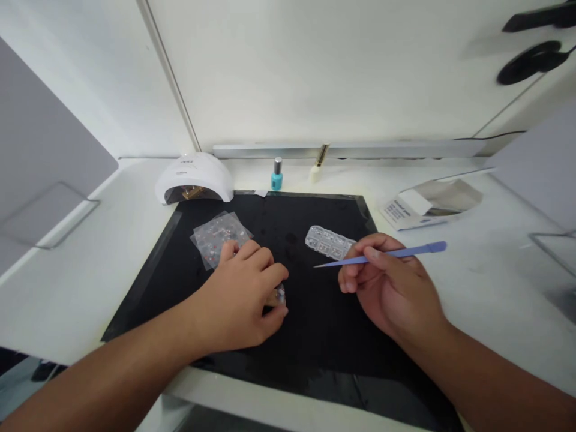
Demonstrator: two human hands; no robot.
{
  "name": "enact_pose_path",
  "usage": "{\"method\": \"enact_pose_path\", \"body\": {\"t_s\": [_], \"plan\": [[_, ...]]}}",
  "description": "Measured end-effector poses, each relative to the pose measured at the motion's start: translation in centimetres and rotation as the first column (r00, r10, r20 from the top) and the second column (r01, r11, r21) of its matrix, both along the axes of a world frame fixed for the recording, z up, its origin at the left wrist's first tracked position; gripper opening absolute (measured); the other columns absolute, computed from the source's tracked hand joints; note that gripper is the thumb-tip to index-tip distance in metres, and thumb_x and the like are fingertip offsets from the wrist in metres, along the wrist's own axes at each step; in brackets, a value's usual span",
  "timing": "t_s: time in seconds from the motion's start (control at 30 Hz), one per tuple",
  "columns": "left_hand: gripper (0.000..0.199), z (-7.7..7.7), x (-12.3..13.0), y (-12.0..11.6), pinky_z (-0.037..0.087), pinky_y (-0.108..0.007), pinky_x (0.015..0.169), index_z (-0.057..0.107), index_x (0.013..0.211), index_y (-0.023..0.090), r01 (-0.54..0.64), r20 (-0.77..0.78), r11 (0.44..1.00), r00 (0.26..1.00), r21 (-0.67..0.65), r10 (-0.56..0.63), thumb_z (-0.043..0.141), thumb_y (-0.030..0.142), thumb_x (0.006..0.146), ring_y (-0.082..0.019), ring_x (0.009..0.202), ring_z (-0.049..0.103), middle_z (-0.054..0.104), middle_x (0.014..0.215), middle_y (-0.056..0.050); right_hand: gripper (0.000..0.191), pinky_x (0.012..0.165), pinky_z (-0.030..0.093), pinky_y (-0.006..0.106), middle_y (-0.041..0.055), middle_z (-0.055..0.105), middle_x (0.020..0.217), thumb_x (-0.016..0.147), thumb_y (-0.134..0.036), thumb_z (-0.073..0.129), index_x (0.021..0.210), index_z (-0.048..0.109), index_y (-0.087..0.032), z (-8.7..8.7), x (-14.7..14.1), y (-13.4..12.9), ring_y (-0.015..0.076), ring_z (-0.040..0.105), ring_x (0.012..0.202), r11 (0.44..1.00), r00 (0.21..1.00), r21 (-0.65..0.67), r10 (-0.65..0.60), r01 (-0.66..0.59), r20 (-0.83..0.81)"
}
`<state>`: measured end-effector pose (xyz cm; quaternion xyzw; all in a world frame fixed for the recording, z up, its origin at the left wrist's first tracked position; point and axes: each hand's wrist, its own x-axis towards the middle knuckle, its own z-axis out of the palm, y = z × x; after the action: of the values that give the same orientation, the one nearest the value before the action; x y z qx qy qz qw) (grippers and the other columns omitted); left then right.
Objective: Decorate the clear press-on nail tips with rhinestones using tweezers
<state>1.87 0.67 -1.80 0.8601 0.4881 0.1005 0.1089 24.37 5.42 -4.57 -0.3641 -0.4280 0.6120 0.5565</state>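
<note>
- A white domed lamp (195, 174) sits at the far left corner of the black mat (315, 324), its opening facing me.
- Clear patterned sheets (219, 233) overlap on the mat's left part.
- My left hand (249, 291), over the mat's left-centre, is curled, thumb and fingers closed around a small shiny object (281, 294), mostly hidden.
- A teal bottle (276, 180) stands just beyond the mat's far edge.
- A gold-capped cream bottle (315, 174) stands beyond it too.
- A clear compartment case (326, 242) lies on the mat's right part.
- My right hand (389, 279), at the mat's right side, pinches a purple pointed tool (400, 253), tip leftward above the mat.
- An opened white box (407, 210) lies off the mat's right edge.
</note>
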Motion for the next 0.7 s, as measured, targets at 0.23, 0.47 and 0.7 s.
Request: {"method": "enact_pose_path", "body": {"t_s": [0.23, 0.47, 0.7], "plan": [[0.038, 3.2, -4.8, -1.4, 0.035, -0.047, 0.093, 0.056, 0.127, 0.026, -0.214, 0.178, 0.957, 0.967, 0.196, 0.180, 0.059, 0.037, 0.091, -0.030, 0.109, 0.053, 0.061, 0.113, -0.007, 0.013, 0.042, 0.047, 0.024, -0.0017, 0.065, 0.056, 0.082, -0.029, 0.070, 0.074, 0.064, -0.021, -0.3, 0.5, 0.3, 0.0125, 0.058, 0.042, 1.000, 0.999, 0.029, -0.005, 0.004, 0.036], [0.027, 7.2, -9.2, 1.6, 0.048, -0.040, 0.084, 0.062, 0.111, 0.021, -0.339, 0.166, 0.925, 0.935, 0.172, 0.312, 0.049, 0.035, 0.092, -0.025, 0.095, 0.061, 0.066, 0.102, -0.006, 0.015, 0.044, 0.049, 0.025, -0.0012, 0.067, 0.060, 0.081, -0.032, 0.074, 0.073, 0.068, -0.021, -0.2, 0.3, 0.3, 0.0130, 0.061, 0.044, 0.987, 0.995, 0.160, -0.005, -0.012, 0.105], [0.046, 0.6, -9.9, 6.6, 0.047, -0.047, 0.101, 0.064, 0.122, 0.021, -0.273, 0.004, 0.961, 0.962, -0.032, 0.273, 0.066, 0.034, 0.078, -0.030, 0.112, 0.059, 0.068, 0.119, -0.009, 0.007, 0.051, 0.052, 0.027, -0.0021, 0.071, 0.069, 0.083, -0.031, 0.074, 0.082, 0.071, -0.025, 0.1, -0.1, 0.1, 0.0124, 0.063, 0.050, 0.907, 0.982, 0.418, -0.123, 0.052, 0.145]]}}
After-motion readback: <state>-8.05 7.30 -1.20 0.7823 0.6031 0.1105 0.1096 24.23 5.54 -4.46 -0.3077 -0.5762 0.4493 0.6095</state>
